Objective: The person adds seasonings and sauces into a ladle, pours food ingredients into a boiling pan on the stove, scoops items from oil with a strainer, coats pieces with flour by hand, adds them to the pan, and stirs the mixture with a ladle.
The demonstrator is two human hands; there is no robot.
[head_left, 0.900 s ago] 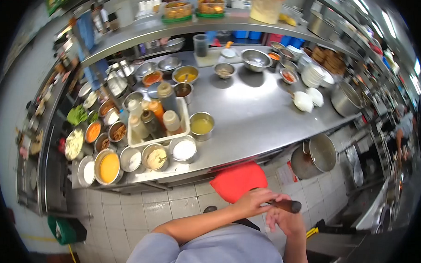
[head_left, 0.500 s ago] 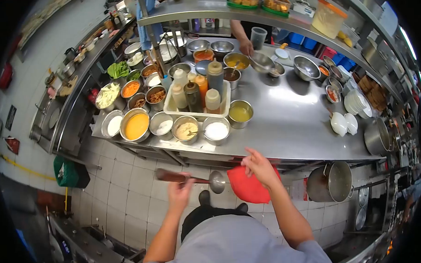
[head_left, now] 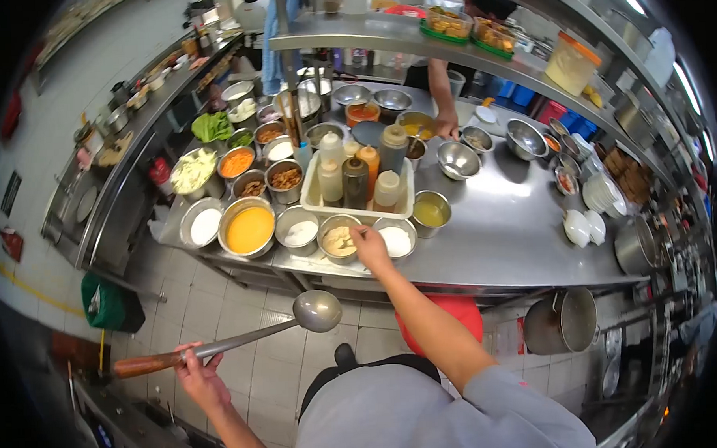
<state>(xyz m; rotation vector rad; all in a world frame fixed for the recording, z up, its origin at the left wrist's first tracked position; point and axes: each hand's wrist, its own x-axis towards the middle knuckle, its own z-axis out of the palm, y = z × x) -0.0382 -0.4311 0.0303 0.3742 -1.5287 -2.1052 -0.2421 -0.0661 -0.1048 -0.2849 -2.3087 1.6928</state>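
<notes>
My left hand (head_left: 202,381) is closed around the shaft of a long ladle (head_left: 317,311) with a wooden handle. The ladle's round metal bowl points right, over the floor in front of the counter. My right hand (head_left: 370,249) pinches a spoon (head_left: 346,242) that stands in a steel bowl of beige, grainy food (head_left: 338,237). Just right of that hand sits a bowl of white powder (head_left: 395,240). To the left are a bowl with a little white food (head_left: 299,229) and one of yellow liquid (head_left: 248,229).
Squeeze bottles stand in a white tray (head_left: 361,207) behind the front bowls. Across the steel counter (head_left: 517,234), a co-worker's hand (head_left: 447,129) is beside a steel bowl (head_left: 459,160). A red stool (head_left: 456,315) and a large pot (head_left: 563,323) are below the counter's front edge.
My right hand has reached forward to the spoon in the beige food. The ladle has swung left and tilted in my left hand. The co-worker's steel bowl has come down onto the counter.
</notes>
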